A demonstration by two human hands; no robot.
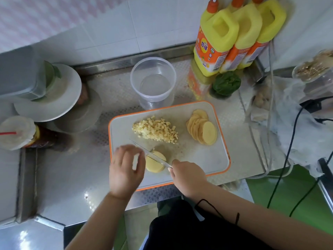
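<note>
A small stack of potato slices (155, 164) lies on the near part of the cutting board (201, 159), between the two hands. The knife (149, 153) rests across its top. The right hand (187, 175) grips the handle, fingers wrapped round it, just right of the stack. The left hand (126, 168) is just left of it, fingers bent in a loose claw. It is blurred, so whether it touches or holds anything cannot be told. The blade's long axis runs diagonally, with the tip pointing away and leftward toward the diced potato (155, 130).
</note>
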